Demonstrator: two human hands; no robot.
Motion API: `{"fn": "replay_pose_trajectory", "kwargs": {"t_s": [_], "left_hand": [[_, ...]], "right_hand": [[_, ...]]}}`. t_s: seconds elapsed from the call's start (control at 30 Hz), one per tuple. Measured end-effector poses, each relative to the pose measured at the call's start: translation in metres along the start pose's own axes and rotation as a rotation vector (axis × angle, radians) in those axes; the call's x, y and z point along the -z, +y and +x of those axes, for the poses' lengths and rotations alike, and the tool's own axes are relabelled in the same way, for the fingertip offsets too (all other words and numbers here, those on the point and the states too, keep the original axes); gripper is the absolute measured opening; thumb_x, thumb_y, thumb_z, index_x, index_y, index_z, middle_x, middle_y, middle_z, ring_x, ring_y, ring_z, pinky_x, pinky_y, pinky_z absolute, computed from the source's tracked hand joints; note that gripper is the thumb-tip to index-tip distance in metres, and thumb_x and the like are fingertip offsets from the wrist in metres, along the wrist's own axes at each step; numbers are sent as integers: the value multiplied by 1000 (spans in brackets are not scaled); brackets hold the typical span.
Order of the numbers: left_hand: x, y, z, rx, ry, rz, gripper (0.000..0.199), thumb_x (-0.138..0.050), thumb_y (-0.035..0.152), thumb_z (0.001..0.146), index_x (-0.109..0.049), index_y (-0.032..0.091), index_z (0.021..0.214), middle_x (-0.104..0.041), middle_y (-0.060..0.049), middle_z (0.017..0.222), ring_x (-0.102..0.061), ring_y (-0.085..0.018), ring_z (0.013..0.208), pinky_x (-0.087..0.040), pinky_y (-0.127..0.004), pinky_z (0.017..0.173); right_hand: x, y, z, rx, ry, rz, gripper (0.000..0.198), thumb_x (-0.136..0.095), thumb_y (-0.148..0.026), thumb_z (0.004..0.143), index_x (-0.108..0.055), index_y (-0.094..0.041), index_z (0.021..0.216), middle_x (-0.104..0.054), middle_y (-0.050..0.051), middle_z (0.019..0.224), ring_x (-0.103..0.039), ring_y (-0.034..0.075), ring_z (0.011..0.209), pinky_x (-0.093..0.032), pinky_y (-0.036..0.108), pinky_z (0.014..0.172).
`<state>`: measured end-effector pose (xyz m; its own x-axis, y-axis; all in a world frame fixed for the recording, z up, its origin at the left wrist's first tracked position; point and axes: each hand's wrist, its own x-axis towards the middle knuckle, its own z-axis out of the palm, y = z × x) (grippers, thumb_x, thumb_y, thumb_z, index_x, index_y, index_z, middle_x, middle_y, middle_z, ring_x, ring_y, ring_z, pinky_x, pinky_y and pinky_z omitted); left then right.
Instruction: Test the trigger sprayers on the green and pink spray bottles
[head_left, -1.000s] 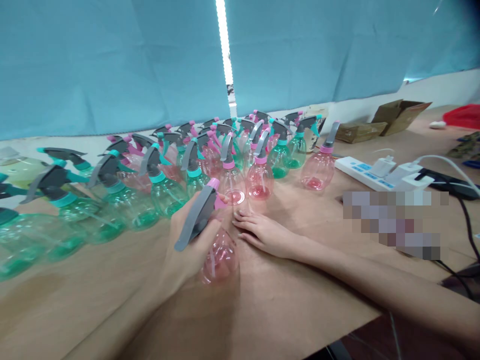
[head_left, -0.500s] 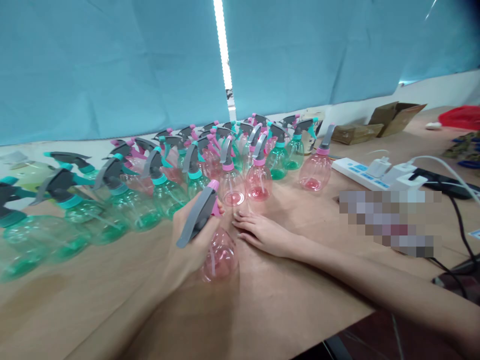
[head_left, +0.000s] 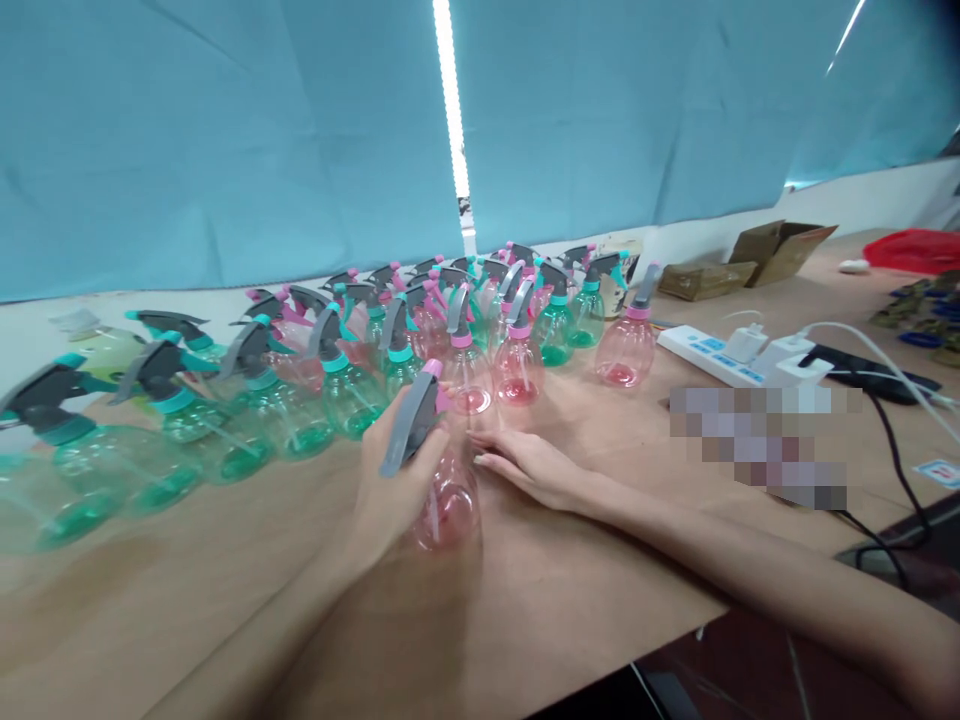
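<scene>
My left hand (head_left: 394, 470) is wrapped round the neck of a pink spray bottle (head_left: 450, 505), just under its grey and pink trigger head. The bottle stands on the brown table, tilted little if at all. To its right my right hand (head_left: 529, 465) lies low over the tabletop with fingers stretched out, their tips close to the bottle; whether they touch it I cannot tell. Just beyond stand two more pink spray bottles, one nearer the left (head_left: 469, 380) and one nearer the right (head_left: 519, 375). A green spray bottle (head_left: 352, 400) stands left of them.
Several green spray bottles (head_left: 244, 450) line the left side, with more pink and green ones behind. A lone pink spray bottle (head_left: 624, 355) is at right, beside a white power strip (head_left: 709, 355) with chargers and cables. Farther back are a cardboard box (head_left: 780, 255) and red plastic (head_left: 911, 250).
The view has shifted slightly, so the bottles on the left appear farther right. My left hand keeps its hold on the pink spray bottle; my right hand stays beside it, fingers slightly closer together.
</scene>
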<state>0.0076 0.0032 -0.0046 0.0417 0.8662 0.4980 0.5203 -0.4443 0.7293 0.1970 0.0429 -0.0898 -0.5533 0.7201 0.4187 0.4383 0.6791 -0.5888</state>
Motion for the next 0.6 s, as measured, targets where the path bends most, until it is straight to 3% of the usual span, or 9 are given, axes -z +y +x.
{"fn": "replay_pose_trajectory", "kwargs": {"t_s": [0.23, 0.37, 0.5, 0.6], "left_hand": [[-1, 1, -1, -6, -10, -62, 14, -56, 28, 85, -62, 21, 95, -66, -1, 89, -64, -20, 91, -50, -32, 78], [0, 3, -1, -20, 0, -63, 11, -55, 25, 85, -61, 20, 92, -68, -2, 96, -64, -21, 99, -51, -34, 83], [0, 2, 0, -22, -30, -94, 21, -57, 33, 87, -61, 21, 105, -68, -3, 100, -64, -22, 101, -51, -36, 86], [-2, -1, -1, -30, -56, -126, 35, -59, 39, 88, -57, 23, 118, -69, -4, 103, -66, -21, 98, -52, -36, 86]], "right_hand": [[0, -10, -6, 85, 77, 128, 52, -62, -49, 90, -53, -19, 131, -66, 11, 124, -62, 25, 111, -49, 43, 96], [-4, -32, -13, 146, 122, 131, 68, -72, -53, 80, -49, -18, 133, -63, 13, 126, -59, 28, 115, -47, 45, 99], [-8, -64, -13, 31, 121, 136, 80, -76, -54, 74, -41, -20, 138, -55, 16, 135, -54, 32, 123, -45, 51, 101], [-8, -86, -8, -48, 132, 119, 81, -78, -57, 69, -44, -22, 134, -57, 13, 130, -55, 32, 120, -46, 53, 101]]}}
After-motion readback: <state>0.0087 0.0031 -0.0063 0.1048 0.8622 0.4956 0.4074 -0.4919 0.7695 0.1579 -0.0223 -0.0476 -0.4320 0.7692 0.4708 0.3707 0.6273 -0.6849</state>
